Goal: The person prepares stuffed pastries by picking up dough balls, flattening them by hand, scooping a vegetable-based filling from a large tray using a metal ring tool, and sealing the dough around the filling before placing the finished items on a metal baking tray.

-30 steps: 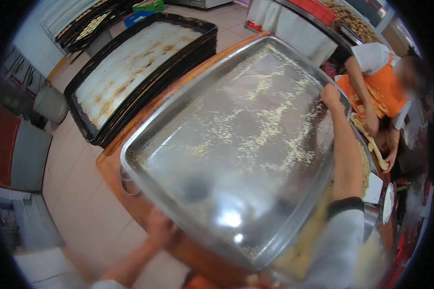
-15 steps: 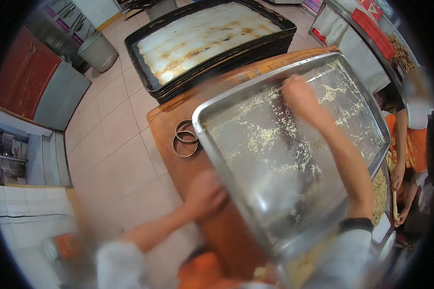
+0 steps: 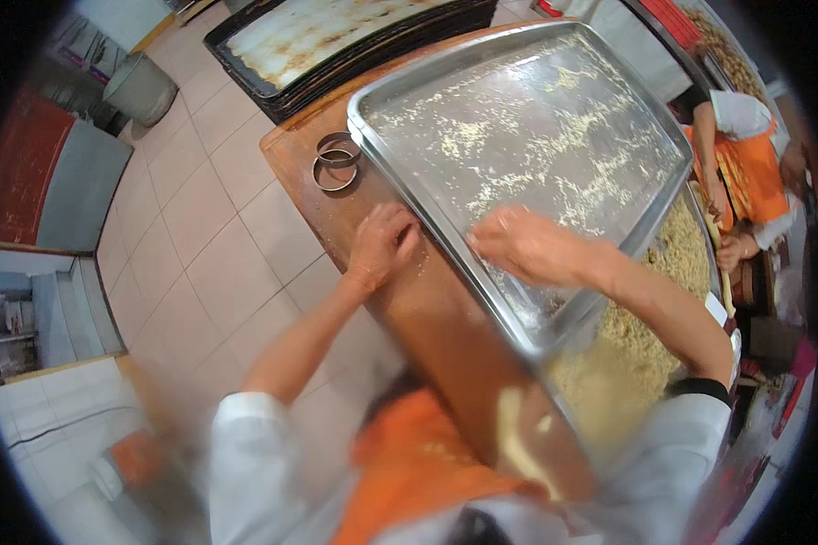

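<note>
A large shallow metal tray (image 3: 427, 145) lies on the wooden table, with small pale bits like seeds or flakes (image 3: 468, 136) strewn unevenly over its bottom. Over its near left part is my right hand (image 3: 529, 247), fingers bent and drawn together; what they hold, if anything, does not show. Just outside the tray's left rim, above the tabletop, my left hand (image 3: 384, 243) is loosely curled with the thumb side toward the rim. Its palm is hidden. Two thin metal rings (image 3: 334, 173) overlap on the wood beyond my left hand.
Dark-rimmed baking trays (image 3: 336, 45) are stacked beyond the wooden table (image 3: 468, 336). Crumbly yellowish mix (image 3: 673, 272) spreads to the right, under my right forearm. A co-worker in an orange apron (image 3: 745, 186) handles a pale stick-like piece at far right. A metal bin (image 3: 141, 89) stands on the tiled floor.
My right hand has come from the tray's far side back toward its near left rim. The left hand has shifted slightly, and the whole view has tilted lower.
</note>
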A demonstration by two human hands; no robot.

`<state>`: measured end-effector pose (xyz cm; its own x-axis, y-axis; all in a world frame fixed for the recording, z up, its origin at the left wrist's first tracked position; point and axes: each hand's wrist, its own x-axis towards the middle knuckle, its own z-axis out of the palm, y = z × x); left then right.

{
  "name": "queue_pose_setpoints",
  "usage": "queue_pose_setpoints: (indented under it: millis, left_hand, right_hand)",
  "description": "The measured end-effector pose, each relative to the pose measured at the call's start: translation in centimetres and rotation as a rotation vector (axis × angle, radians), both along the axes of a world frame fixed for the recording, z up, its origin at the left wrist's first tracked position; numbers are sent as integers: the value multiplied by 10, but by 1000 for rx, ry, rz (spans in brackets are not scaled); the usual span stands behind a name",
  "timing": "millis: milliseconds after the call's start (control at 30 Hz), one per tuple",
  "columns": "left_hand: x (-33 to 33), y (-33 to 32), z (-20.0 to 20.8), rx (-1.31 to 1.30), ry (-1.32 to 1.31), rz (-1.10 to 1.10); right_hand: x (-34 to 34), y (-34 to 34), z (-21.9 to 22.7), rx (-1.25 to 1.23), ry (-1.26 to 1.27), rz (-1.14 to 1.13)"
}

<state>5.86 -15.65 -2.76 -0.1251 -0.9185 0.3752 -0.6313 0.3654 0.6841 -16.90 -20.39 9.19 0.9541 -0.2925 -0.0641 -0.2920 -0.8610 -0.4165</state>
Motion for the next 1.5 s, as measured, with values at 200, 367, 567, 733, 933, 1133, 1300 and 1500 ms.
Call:
queue_pose_setpoints:
  millis: [200, 367, 567, 733, 933, 1133, 1300, 1500]
  left_hand:
    - [-2, -4, -4, 19, -59, -31]
    - [-3, 0, -3, 30, -14, 12]
    - [-2, -6, -5, -18, -84, -32]
    - [-4, -5, -7, -67, -60, 10]
    - [-1, -5, -7, 0, -39, 11]
    - [0, -2, 0, 70, -98, 19]
    - [-6, -3, 3, 71, -72, 29]
    - [-9, -5, 4, 40, -81, 8]
  right_hand:
    - [-85, 65, 29, 27, 76, -194]
    - [-82, 82, 43, 394, 266, -516]
    - [-85, 42, 6, 270, 133, -389]
    - [-67, -8, 21, 75, 35, -677]
    - [7, -15, -32, -266, -170, -269]
    - [-26, -138, -43, -317, -221, -502]
    - [-197, -170, -34, -218, 178, -1154]
    - [-183, -147, -46, -164, 259, -1085]
